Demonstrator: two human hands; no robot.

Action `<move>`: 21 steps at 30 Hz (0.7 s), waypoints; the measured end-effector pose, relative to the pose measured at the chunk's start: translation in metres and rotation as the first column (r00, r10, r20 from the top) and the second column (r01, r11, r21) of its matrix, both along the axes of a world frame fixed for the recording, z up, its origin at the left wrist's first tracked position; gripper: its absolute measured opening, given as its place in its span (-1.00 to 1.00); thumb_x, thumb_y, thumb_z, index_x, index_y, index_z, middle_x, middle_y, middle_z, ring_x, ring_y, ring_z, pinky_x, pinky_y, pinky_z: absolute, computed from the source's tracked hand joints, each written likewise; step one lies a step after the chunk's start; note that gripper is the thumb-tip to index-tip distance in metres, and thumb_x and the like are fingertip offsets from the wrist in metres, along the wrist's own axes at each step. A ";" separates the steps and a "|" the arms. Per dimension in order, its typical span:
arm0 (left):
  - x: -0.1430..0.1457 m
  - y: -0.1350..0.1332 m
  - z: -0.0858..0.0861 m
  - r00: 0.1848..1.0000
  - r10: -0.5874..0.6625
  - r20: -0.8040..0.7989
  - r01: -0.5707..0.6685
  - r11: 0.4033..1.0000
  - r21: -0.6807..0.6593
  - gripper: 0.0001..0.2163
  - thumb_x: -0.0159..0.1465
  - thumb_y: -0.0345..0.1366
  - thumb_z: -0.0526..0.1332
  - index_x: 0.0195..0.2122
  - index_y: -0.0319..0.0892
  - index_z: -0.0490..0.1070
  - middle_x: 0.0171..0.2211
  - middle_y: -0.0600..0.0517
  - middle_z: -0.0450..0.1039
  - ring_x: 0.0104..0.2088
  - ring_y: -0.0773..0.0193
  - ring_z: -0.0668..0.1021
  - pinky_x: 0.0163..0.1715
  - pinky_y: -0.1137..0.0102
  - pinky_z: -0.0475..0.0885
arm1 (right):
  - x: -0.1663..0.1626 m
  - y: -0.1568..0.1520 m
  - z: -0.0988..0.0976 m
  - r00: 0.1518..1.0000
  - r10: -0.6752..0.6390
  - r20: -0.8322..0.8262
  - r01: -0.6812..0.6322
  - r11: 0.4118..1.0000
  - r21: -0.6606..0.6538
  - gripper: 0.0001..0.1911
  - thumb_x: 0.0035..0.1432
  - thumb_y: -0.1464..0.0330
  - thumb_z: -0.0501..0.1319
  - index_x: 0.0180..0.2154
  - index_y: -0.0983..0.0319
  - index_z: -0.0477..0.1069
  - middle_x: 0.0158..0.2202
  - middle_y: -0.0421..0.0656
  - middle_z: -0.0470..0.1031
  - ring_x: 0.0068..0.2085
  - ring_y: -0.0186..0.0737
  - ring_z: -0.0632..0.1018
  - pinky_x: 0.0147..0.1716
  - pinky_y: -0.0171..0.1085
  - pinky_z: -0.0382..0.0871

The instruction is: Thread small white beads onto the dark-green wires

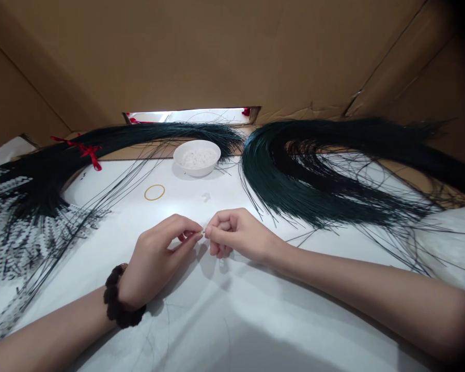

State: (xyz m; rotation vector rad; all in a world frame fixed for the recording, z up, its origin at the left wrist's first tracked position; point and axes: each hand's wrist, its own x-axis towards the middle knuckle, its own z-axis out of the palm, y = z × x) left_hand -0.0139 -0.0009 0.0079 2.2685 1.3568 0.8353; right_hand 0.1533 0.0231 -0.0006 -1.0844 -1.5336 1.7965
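My left hand (158, 258) and my right hand (234, 233) meet fingertip to fingertip over the white table (225, 320). Both are closed in a pinch on something tiny between them, too small to name. A dark scrunchie (118, 305) sits on my left wrist. A white bowl (197, 156) of small white pieces stands just beyond the hands. One small white piece (205, 197) lies loose on the table between the bowl and my hands.
A large fan of dark green strands (333, 175) spreads at the right. Another dark bundle (62, 165), tied with a red ribbon (87, 151), lies at the left. A yellow rubber band (154, 192) lies near the bowl. Cardboard walls (217, 51) close off the back.
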 end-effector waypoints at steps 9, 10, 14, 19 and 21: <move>0.001 0.002 0.001 0.997 0.024 0.078 -0.007 0.976 -0.216 -0.93 0.14 -0.34 0.12 -0.38 -0.14 0.37 -0.44 0.10 0.41 -0.42 0.38 0.43 -0.42 0.50 0.34 | 0.001 0.002 0.001 1.000 0.018 -0.022 -0.019 0.997 -0.073 -0.93 -0.06 0.49 0.10 -0.55 0.33 0.29 -0.64 -0.19 0.38 -0.61 -0.46 0.35 -0.62 -0.44 0.14; 0.001 0.003 0.002 0.993 0.034 0.111 -0.003 0.963 -0.270 -0.94 0.14 -0.33 0.13 -0.39 -0.15 0.37 -0.43 0.09 0.42 -0.42 0.38 0.44 -0.42 0.49 0.34 | 0.001 0.002 0.001 0.999 0.020 -0.028 -0.022 0.997 -0.077 -0.93 -0.06 0.49 0.10 -0.55 0.33 0.29 -0.64 -0.19 0.38 -0.61 -0.46 0.35 -0.61 -0.45 0.14; 0.001 0.006 0.001 0.966 0.076 0.249 0.045 0.894 -0.447 -0.93 0.11 -0.31 0.16 -0.40 -0.19 0.35 -0.43 0.08 0.42 -0.43 0.37 0.45 -0.41 0.48 0.36 | 0.001 0.002 0.000 0.999 0.030 -0.038 -0.033 0.996 -0.081 -0.94 -0.08 0.48 0.10 -0.54 0.33 0.30 -0.64 -0.20 0.39 -0.60 -0.46 0.36 -0.61 -0.44 0.14; 0.002 0.009 0.001 0.931 0.116 0.347 0.121 0.799 -0.589 -0.92 0.09 -0.31 0.18 -0.42 -0.20 0.33 -0.47 0.10 0.41 -0.46 0.41 0.46 -0.47 0.53 0.34 | 0.002 0.003 0.001 0.999 0.026 -0.027 -0.028 0.996 -0.089 -0.95 -0.09 0.48 0.10 -0.55 0.33 0.30 -0.64 -0.20 0.39 -0.60 -0.46 0.36 -0.61 -0.45 0.14; 0.002 0.011 0.002 0.923 0.130 0.361 0.136 0.769 -0.624 -0.92 0.09 -0.31 0.19 -0.43 -0.20 0.32 -0.50 0.12 0.39 -0.49 0.43 0.44 -0.50 0.54 0.32 | 0.001 0.003 0.002 1.000 0.025 -0.019 -0.027 0.995 -0.092 -0.95 -0.10 0.49 0.10 -0.55 0.33 0.30 -0.64 -0.20 0.39 -0.61 -0.46 0.36 -0.61 -0.45 0.14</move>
